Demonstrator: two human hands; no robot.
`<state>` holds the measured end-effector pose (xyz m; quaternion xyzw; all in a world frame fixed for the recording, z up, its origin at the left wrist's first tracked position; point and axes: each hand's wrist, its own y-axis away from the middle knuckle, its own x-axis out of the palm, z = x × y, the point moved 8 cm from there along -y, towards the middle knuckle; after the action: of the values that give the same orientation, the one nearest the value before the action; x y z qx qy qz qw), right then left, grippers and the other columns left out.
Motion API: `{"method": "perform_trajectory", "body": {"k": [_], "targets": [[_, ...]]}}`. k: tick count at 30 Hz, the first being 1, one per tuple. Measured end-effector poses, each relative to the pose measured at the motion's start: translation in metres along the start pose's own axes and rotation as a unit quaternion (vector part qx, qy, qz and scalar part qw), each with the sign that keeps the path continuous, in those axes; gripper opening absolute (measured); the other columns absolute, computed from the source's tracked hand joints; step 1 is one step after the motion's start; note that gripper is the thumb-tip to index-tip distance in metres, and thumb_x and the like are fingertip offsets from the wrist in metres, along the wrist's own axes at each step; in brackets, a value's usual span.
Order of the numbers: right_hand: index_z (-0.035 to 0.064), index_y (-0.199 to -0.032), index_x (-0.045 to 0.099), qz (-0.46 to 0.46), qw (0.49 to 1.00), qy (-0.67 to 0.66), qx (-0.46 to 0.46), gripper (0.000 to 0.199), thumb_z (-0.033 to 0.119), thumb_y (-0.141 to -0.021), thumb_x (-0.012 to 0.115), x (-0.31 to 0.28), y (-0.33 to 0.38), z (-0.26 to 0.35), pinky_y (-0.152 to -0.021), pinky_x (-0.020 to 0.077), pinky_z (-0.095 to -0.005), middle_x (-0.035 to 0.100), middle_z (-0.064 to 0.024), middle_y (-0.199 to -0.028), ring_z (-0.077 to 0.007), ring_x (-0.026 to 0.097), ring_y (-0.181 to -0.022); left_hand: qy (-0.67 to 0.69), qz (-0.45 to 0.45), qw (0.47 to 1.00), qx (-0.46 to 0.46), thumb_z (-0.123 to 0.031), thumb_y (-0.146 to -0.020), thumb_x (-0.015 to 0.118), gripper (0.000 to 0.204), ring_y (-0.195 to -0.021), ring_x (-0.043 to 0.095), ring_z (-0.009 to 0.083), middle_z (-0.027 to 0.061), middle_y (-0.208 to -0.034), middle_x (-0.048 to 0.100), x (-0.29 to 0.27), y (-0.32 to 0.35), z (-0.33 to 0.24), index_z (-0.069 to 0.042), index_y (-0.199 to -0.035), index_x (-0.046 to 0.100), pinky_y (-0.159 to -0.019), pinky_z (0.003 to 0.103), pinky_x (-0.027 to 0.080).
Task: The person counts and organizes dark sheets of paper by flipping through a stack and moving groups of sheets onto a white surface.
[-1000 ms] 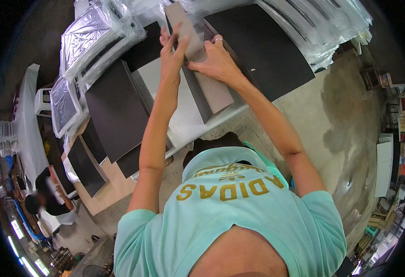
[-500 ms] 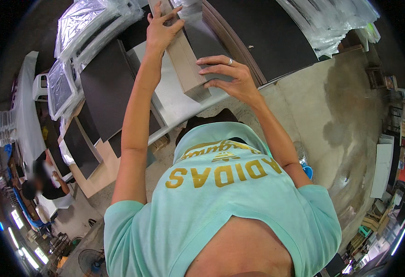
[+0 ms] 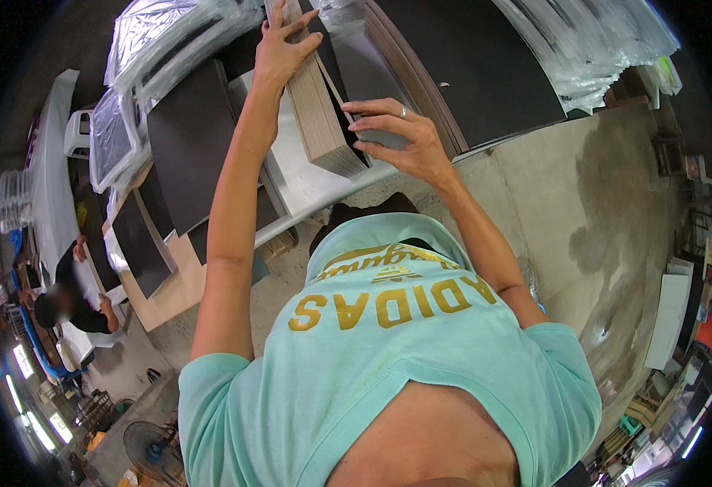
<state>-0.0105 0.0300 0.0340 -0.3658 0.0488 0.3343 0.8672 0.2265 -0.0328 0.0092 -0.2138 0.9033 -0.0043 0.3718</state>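
A tight stack of long, narrow board strips (image 3: 317,114) stands on edge on the pale tabletop (image 3: 299,174), its layered brown edges facing up. My left hand (image 3: 287,55) straddles the far part of the stack, fingers spread to either side of it. At the near right side, my right hand (image 3: 405,140), with a ring on one finger, has its fingertips and thumb at the outermost strip (image 3: 336,85). A dark gap separates that strip from the others at the near end. The fingertips' grip on it is partly hidden.
Dark boards (image 3: 189,122) lie left of the stack; a pile of large dark panels (image 3: 486,65) lies to its right. Plastic-wrapped bundles (image 3: 608,49) sit at the far right, more wrapped pieces (image 3: 116,142) at the left. Another person (image 3: 80,304) is at the far left; a fan (image 3: 151,446) stands lower left.
The near end of the outermost strip has come away to the right with my right hand, opening a dark gap. My left hand stays on the stack.
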Motion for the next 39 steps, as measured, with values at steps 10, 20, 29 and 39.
{"method": "perform_trajectory", "body": {"k": [10, 20, 29, 39], "targets": [[0.0088, -0.088, 0.065, 0.014, 0.998, 0.059, -0.012, 0.026, 0.016, -0.069, 0.082, 0.002, -0.005, 0.002, -0.089, 0.0495, -0.0373, 0.062, -0.0033, -0.12, -0.0241, 0.055, -0.11, 0.023, 0.006, 1.0, 0.017, -0.024, -0.079, 0.069, 0.048, -0.117, 0.056, 0.0308, 0.0177, -0.126, 0.06, 0.003, -0.004, 0.002, -0.005, -0.123, 0.06, -0.099, 0.04, 0.044], [0.0094, -0.087, 0.065, 0.005, 0.998, 0.055, -0.011, 0.025, 0.012, -0.068, 0.081, 0.0, -0.004, 0.001, -0.088, 0.0512, -0.0353, 0.062, -0.0023, -0.12, -0.0227, 0.056, -0.109, 0.039, 0.0, 0.995, 0.096, -0.037, -0.077, 0.071, 0.048, -0.137, 0.037, 0.0265, 0.0023, -0.157, 0.028, 0.003, -0.017, -0.007, -0.035, -0.125, 0.064, -0.11, 0.042, 0.034], [0.0089, -0.095, 0.066, 0.013, 0.999, 0.03, 0.003, 0.029, 0.007, -0.07, 0.08, -0.003, -0.004, 0.002, -0.093, 0.0511, -0.0365, 0.065, -0.0035, -0.118, -0.0222, 0.06, -0.11, 0.036, 0.005, 0.998, 0.046, -0.029, -0.077, 0.072, 0.05, -0.124, 0.05, 0.0293, 0.0119, -0.136, 0.049, 0.004, -0.01, -0.007, -0.014, -0.124, 0.062, -0.103, 0.04, 0.041], [0.0112, -0.094, 0.068, 0.042, 0.997, 0.058, -0.005, 0.027, 0.013, -0.07, 0.082, -0.001, -0.004, 0.004, -0.092, 0.0517, -0.0372, 0.06, -0.0029, -0.123, -0.0221, 0.059, -0.11, 0.02, 0.059, 0.997, 0.033, -0.025, -0.079, 0.07, 0.051, -0.119, 0.054, 0.03, 0.0158, -0.129, 0.058, 0.008, -0.008, -0.001, -0.007, -0.125, 0.059, -0.101, 0.04, 0.042]]}}
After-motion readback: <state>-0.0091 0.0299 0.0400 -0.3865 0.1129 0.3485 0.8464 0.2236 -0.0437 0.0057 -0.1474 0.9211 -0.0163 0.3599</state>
